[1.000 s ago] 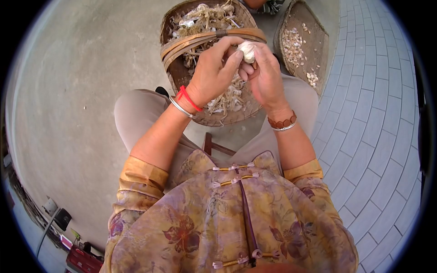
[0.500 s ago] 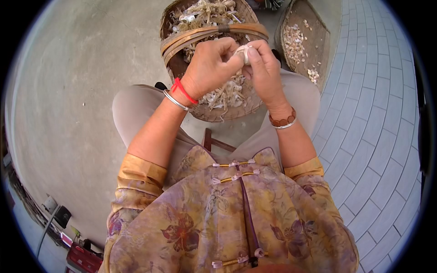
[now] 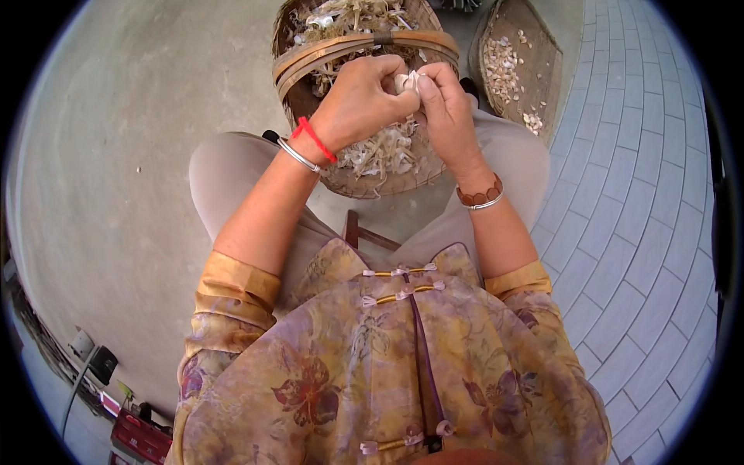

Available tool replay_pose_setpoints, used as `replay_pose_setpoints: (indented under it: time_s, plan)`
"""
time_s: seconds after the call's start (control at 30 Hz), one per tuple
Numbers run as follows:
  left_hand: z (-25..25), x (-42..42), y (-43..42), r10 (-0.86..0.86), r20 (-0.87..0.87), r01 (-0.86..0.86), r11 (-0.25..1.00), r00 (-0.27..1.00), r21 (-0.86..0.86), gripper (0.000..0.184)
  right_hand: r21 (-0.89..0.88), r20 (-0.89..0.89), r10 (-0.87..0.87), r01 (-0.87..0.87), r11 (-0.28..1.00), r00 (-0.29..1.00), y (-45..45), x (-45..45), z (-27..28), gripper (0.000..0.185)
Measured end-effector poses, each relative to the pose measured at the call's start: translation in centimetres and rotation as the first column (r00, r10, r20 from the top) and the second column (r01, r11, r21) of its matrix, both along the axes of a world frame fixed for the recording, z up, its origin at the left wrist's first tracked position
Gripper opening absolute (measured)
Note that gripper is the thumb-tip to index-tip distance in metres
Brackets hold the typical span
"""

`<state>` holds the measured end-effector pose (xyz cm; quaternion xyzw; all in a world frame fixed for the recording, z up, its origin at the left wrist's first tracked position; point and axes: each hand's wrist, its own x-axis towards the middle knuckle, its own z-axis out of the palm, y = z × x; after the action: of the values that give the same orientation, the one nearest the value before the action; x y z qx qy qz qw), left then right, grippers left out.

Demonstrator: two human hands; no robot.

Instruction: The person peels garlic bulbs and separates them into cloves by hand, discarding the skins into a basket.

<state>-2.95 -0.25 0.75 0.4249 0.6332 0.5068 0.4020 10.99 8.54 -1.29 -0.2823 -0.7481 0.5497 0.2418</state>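
Note:
A whitish garlic bulb [image 3: 406,81] sits between my two hands, partly covered by the fingers. My left hand [image 3: 369,99], above a red string and a silver bangle at the wrist, is wrapped round its left side. With thumb and fingers pinched, my right hand [image 3: 446,108] grips its right side. Both hands are over a woven basket [image 3: 403,184] that holds dry garlic skins and stalks [image 3: 384,151]. The basket's bamboo handle [image 3: 333,51] arches just beyond my hands.
A flat woven tray [image 3: 542,70] at the upper right holds loose garlic cloves [image 3: 501,66]. Grey tiles [image 3: 620,194] cover the right side. A wooden bar [image 3: 351,229] shows between my knees. At the lower left are a red box [image 3: 139,435] and a cable.
The garlic bulb, whole and round earlier, now looks partly opened, with pointed pieces showing. My fingers have closed more tightly round it. The basket and tray sit slightly higher in the view.

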Motion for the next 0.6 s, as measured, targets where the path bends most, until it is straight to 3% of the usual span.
replay_pose_setpoints:
  time_s: [0.13, 0.27, 0.33, 0.4, 0.47, 0.5, 0.6]
  plan:
    - [-0.4, -0.3, 0.1, -0.005, -0.168, 0.017, 0.997, 0.986, 0.073, 0.024, 0.028, 0.029, -0.016, 0.015, 0.999, 0.999, -0.2, -0.3, 0.5, 0.023]
    - [-0.3, 0.7, 0.2, -0.016, -0.129, 0.027, 0.996, 0.991, 0.088, 0.023, 0.061, -0.037, -0.083, 0.085, 0.994, 0.996, 0.4, -0.3, -0.2, 0.024]
    - [-0.7, 1.8, 0.3, 0.029, 0.005, -0.029, 0.99, 1.0, 0.137, 0.026, 0.091, -0.067, -0.123, 0.129, 0.988, 0.99, 0.5, -0.3, -0.3, 0.024]
    - [-1.4, 3.3, 0.4, 0.051, -0.073, -0.042, 0.992, 0.996, 0.12, 0.027, 0.236, -0.08, -0.195, 0.209, 0.949, 0.977, 0.4, -0.6, -0.3, 0.024]
    - [-1.8, 4.2, 1.0, 0.194, -0.038, -0.182, 0.961, 0.98, 0.207, 0.026, 0.254, -0.069, -0.202, 0.213, 0.944, 0.977, 0.2, -0.6, -0.1, 0.024]
    - [-1.3, 4.0, 1.0, 0.162, -0.012, -0.159, 0.977, 0.987, 0.143, 0.024, 0.265, -0.047, -0.215, 0.22, 0.939, 0.975, 0.2, -0.6, -0.2, 0.023]
    - [-1.6, 3.9, 1.3, 0.18, -0.004, -0.177, 0.968, 0.984, 0.179, 0.021, 0.198, -0.042, -0.238, 0.241, 0.95, 0.97, 0.1, -0.9, -0.7, 0.022]
